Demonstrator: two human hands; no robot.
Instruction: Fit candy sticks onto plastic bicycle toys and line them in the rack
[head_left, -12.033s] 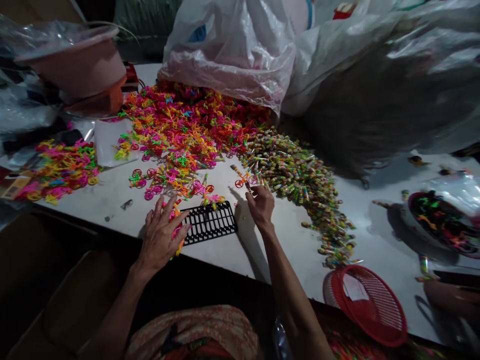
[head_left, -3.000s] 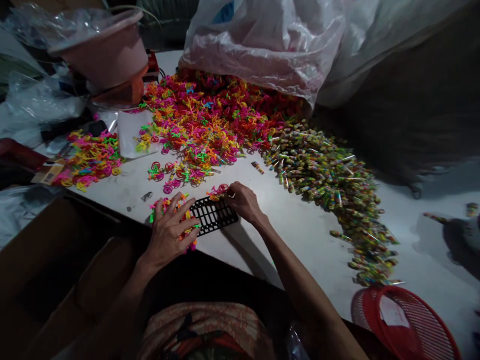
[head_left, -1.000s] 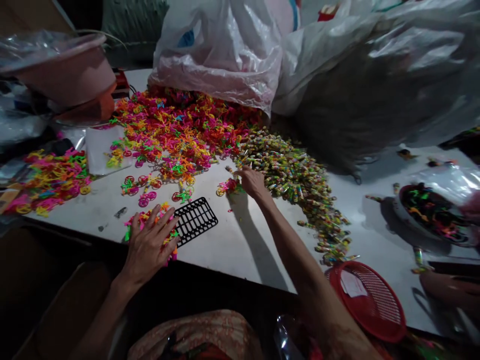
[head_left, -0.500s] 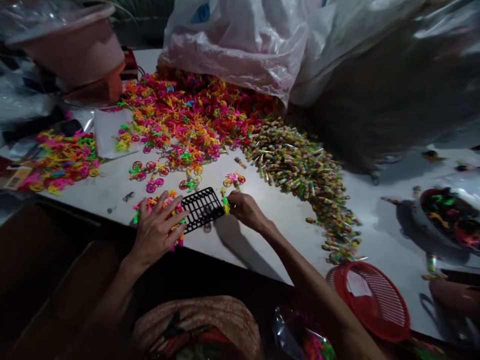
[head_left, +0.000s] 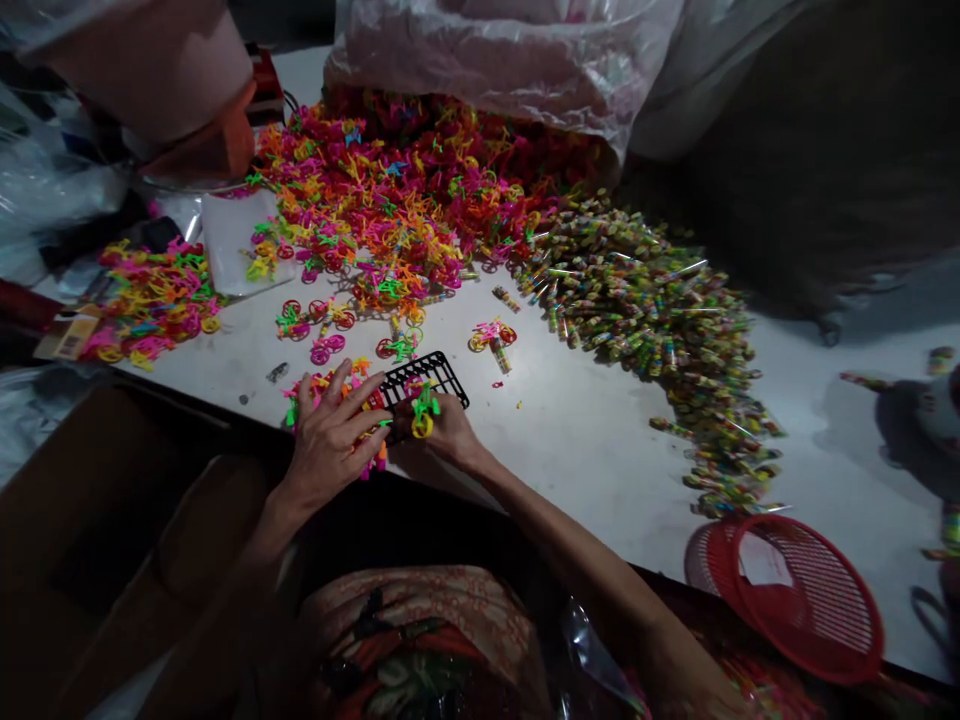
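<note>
At the table's front edge a black slotted rack (head_left: 453,378) lies tilted, its left part filled with small bright plastic toys. Over that filled end my left hand (head_left: 334,430) rests with its fingers spread, touching the toys. My right hand (head_left: 446,428) is closed on a small toy bicycle (head_left: 424,410) with green and yellow parts, above the rack's near side. Its fingertips are partly hidden behind the toy. Just beyond the rack lie a loose pink and yellow toy bicycle (head_left: 491,334) and a small printed tube (head_left: 501,357).
A large heap of colourful toy pieces (head_left: 405,200) spreads at the back, below a plastic bag (head_left: 510,60). Many printed tubes (head_left: 637,300) are piled to the right. A red basket (head_left: 817,590) stands at the front right, a pink tub (head_left: 165,80) at the back left.
My right hand has moved left from beyond the rack's right end to over its near side, holding the toy. My left hand stays on the filled end. The camera view has shifted.
</note>
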